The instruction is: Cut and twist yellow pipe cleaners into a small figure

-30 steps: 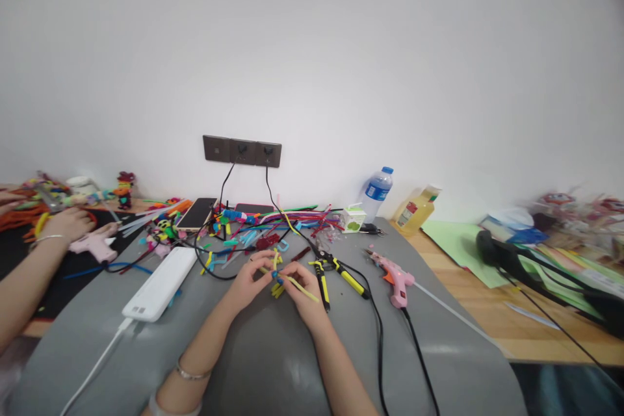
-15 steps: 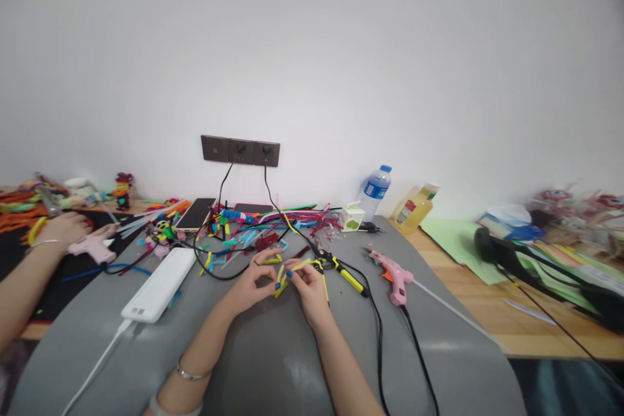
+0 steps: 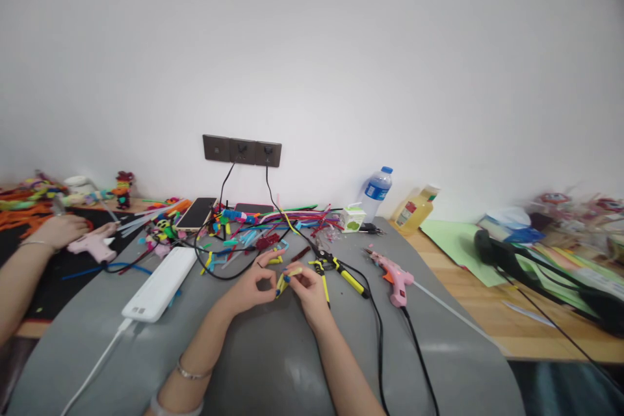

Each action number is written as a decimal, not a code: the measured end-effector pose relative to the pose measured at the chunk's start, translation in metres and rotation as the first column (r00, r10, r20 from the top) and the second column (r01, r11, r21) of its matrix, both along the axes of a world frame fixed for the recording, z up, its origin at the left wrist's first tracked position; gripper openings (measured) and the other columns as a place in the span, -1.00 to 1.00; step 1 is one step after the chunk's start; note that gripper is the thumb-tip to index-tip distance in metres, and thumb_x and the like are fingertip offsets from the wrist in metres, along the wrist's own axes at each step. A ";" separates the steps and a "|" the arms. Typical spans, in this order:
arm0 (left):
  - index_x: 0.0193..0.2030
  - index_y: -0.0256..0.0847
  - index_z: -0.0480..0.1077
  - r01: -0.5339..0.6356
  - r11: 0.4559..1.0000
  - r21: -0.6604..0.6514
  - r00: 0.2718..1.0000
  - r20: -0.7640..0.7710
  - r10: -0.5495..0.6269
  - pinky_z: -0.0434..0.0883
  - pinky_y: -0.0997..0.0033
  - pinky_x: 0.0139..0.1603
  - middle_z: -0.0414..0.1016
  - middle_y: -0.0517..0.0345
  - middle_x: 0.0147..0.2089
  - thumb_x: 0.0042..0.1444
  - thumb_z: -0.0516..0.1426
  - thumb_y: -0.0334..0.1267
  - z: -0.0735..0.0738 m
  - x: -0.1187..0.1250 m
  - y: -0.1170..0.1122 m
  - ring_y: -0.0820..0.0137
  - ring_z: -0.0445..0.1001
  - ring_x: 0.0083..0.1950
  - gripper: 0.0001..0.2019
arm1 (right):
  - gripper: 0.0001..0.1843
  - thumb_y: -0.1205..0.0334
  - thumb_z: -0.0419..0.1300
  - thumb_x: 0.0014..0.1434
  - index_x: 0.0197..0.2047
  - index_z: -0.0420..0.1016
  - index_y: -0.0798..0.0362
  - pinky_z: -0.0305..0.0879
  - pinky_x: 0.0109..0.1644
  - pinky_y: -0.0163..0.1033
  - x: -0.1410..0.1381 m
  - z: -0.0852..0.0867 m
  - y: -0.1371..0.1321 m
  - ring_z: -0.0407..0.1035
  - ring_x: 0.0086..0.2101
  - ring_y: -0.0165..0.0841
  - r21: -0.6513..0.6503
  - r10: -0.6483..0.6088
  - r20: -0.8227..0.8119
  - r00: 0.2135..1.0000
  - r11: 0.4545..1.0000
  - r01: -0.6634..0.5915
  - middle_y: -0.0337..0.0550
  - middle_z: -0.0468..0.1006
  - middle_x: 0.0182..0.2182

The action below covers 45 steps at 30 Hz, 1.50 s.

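My left hand and my right hand meet over the grey mat, both pinched on a bent yellow pipe cleaner with a small blue bit where the fingers join. Just right of my right hand lie yellow-handled pliers. A pink glue gun rests farther right with its black cord trailing toward me. A pile of coloured pipe cleaner pieces lies just beyond my hands.
A white power strip lies at the left. Another person's hand rests by a second pink glue gun. A phone, water bottle, yellow bottle and wall sockets stand behind. Green paper lies right.
The long yellow end that stuck out to the right has been folded in toward my fingers. My hands drew closer together; the other person's hand slid slightly left.
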<state>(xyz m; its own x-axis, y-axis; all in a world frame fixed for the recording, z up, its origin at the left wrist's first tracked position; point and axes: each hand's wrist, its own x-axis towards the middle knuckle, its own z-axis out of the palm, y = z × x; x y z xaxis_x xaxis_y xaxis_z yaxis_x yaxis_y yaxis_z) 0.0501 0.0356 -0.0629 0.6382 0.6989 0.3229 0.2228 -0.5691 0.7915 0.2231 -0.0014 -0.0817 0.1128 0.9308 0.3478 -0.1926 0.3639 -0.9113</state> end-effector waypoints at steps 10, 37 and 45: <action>-0.45 -0.17 0.42 -0.059 0.998 0.032 0.998 -0.003 0.059 0.04 -0.01 0.35 0.28 0.00 0.28 0.00 0.17 -0.45 -0.001 0.002 -0.003 0.14 0.12 0.35 -0.89 | -0.81 0.10 0.35 0.01 -0.36 0.51 0.01 0.34 -0.23 -0.24 0.000 0.000 0.000 0.42 -0.35 -0.31 -0.080 0.020 -0.068 0.997 0.996 -0.025 -0.18 0.55 -0.41; -0.48 -0.15 0.36 -0.249 0.949 0.194 0.960 0.176 0.216 0.29 -0.01 0.18 0.58 0.04 -0.03 0.08 0.15 -0.39 0.001 0.012 -0.003 0.19 0.34 0.19 -0.85 | -0.70 0.08 0.39 -0.07 -0.35 0.42 0.01 0.35 -0.33 -0.25 -0.003 -0.006 0.005 0.39 -0.48 -0.37 -0.120 -0.068 -0.146 0.987 0.992 0.051 -0.24 0.49 -0.47; -0.39 -0.20 0.42 -0.270 0.949 -0.166 0.914 0.267 0.306 0.47 0.31 -0.25 0.57 0.11 -0.36 0.02 0.20 -0.22 -0.001 0.008 0.000 0.33 0.53 -0.31 -0.90 | -0.76 0.13 0.39 -0.08 -0.43 0.43 0.04 0.23 -0.39 -0.31 -0.002 -0.005 0.002 0.32 -0.52 -0.41 -0.159 -0.007 -0.066 0.998 0.987 -0.004 -0.29 0.45 -0.54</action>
